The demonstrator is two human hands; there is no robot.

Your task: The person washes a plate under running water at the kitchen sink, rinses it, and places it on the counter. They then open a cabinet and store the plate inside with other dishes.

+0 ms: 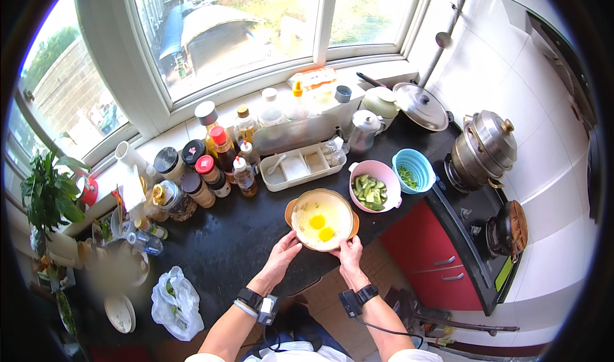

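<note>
A round bowl with brown side handles is on the black countertop before me. Two raw egg yolks lie in it, with what looks like egg white around them. My left hand holds the bowl's near left rim, thumb and fingers against its side. On the near right, my right hand grips the rim below the right handle. Just beyond sits a pink colander-like bowl with sliced green vegetable pieces. Beside it, a blue basket contains chopped greens.
A seasoning box with its lid raised stands behind the bowl. Bottles and jars line the windowsill side. To the left lies a plastic bag with greens. A steel steamer pot and dark pan occupy the stove at right.
</note>
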